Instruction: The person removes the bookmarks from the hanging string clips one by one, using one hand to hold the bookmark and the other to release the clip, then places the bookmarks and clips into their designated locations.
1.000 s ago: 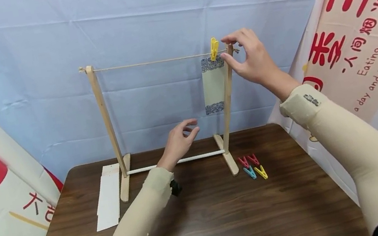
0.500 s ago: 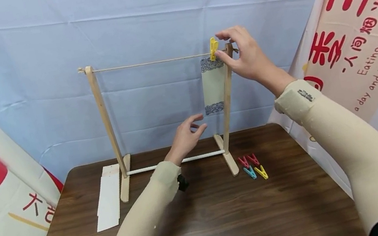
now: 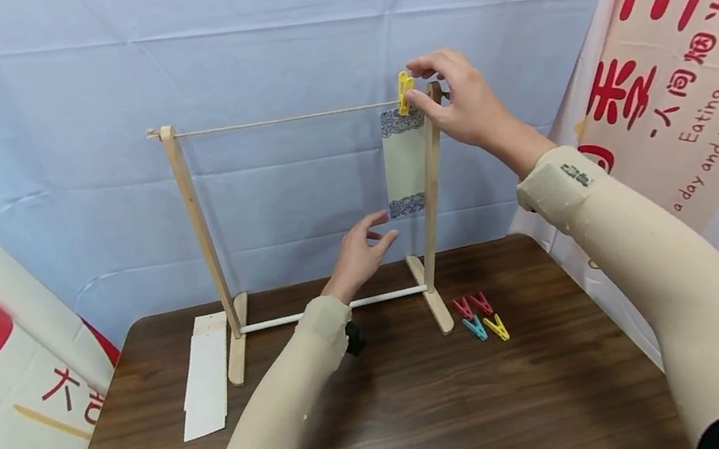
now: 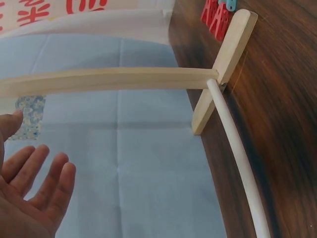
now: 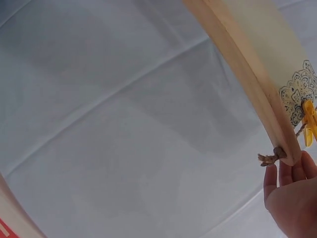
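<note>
A yellow clothespin (image 3: 405,93) clips a pale card (image 3: 404,160), patterned at both ends, to a string (image 3: 283,120). The string spans a wooden stand (image 3: 197,221), and the card hangs beside the right post. My right hand (image 3: 469,101) is raised at that post, with the thumb tip right at the clothespin and the index finger apart above the thumb. In the right wrist view, its fingers are just past the post's knotted end (image 5: 273,156). Below the card is my left hand (image 3: 357,261), fingers parted and holding nothing, fingertips close to the card's lower edge.
On the dark wooden table (image 3: 437,419), several small clothespins (image 3: 483,317) in red, blue and yellow lie right of the stand. White card strips (image 3: 205,384) lie stacked by its left foot. A white rod (image 3: 394,295) joins the feet.
My right hand has moved left, its thumb now at the yellow clothespin. My left hand has shifted right and slightly up, closer to the card's bottom. The card hangs nearly in place.
</note>
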